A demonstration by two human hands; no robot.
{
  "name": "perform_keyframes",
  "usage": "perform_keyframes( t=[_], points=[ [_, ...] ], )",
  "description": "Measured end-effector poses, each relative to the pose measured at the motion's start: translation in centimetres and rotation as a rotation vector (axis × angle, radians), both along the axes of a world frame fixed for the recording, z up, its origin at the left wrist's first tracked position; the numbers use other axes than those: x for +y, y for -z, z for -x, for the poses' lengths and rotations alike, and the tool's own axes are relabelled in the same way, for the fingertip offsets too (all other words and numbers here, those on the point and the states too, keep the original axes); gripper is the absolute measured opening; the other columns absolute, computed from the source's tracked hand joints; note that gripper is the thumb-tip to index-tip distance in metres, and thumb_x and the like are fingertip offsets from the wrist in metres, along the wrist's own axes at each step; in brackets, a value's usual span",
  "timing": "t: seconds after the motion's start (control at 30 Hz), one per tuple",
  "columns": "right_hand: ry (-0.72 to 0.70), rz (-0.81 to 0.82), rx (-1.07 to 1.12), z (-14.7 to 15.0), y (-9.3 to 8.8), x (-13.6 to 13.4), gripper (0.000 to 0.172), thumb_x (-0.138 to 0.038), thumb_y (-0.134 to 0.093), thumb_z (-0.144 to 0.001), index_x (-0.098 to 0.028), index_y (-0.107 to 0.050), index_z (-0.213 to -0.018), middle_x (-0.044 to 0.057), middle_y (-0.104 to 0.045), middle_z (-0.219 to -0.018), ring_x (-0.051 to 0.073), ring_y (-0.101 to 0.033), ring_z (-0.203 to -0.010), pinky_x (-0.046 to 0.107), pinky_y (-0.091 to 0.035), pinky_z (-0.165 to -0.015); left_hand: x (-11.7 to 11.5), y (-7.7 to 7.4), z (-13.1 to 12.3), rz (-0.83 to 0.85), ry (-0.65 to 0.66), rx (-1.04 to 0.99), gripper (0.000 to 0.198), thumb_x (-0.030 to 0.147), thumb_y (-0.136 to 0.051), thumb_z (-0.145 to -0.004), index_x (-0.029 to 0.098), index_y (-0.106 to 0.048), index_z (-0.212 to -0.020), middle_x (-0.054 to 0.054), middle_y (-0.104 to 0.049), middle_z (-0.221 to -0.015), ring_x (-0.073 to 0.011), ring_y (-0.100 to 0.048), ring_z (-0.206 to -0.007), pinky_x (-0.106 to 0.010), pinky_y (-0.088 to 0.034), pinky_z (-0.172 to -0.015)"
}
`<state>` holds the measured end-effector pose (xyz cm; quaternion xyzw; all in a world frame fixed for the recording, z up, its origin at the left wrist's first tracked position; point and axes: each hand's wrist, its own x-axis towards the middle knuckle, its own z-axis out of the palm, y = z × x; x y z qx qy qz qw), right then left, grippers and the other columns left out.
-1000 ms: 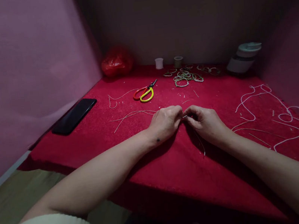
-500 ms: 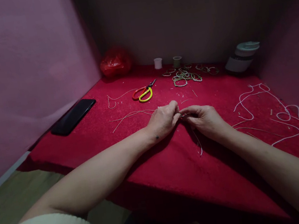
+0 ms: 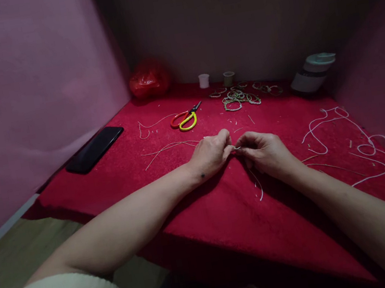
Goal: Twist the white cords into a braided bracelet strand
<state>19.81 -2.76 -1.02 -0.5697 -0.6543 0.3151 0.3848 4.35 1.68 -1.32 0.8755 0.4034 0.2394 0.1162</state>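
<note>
Both hands met at the middle of the red counter (image 3: 226, 216), fingertips nearly touching. The left hand (image 3: 211, 154) had its grip closed, thumb against forefinger, on something too small to make out. The right hand (image 3: 265, 152) was pinched together on a thin white thread (image 3: 259, 187), whose loose tail ran down from under the palm and curled onto the cloth just below the wrist. A tiny pale glint showed between the two pinches; whether it was a bead, a needle or only the thread end could not be told.

For fine work of this sort, the sound way, as I judged it, was to keep both wrists resting on the cloth, hold the thread close to its tip so it stayed stiff, and bring the left pinch to it in small moves rather than pushing the thread forward. The dim light (the far wall was nearly black) made that harder, so slack in the tail was worth keeping.

Counted: one pair of scissors (image 3: 185, 119) with one orange and one yellow loop, one dark phone (image 3: 95, 148) at the left edge, one red plastic bag (image 3: 149, 80) in the corner, two small cups (image 3: 204, 80) at the back, one white-lidded jar (image 3: 313, 74) lying tilted at the right. The beaded loops (image 3: 238, 98) lay in a heap, several, too tangled to number. A long white cord (image 3: 369, 150) sprawled at the right, and a few thread offcuts (image 3: 167, 149) lay left of the hands.
</note>
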Motion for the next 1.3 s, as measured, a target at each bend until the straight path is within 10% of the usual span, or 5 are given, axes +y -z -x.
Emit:
perform_keyframes(
  t=[1.3],
  points=[
    [0.058, -0.104, -0.116, -0.1, 0.5, 0.3, 0.007, -0.02, -0.052, -0.074, -0.017, -0.056, -0.079, -0.001, -0.057, -0.059, 0.011, -0.049, -0.051, 0.023, -0.037, -0.049, 0.1, -1.2, -0.2, 0.335, 0.081, -0.186, 0.018, 0.019, -0.045, -0.075, 0.014, -0.06, -0.066, 0.003, -0.047, -0.054, -0.0074, -0.04, -0.054, -0.022, -0.029, -0.053]
  ],
)
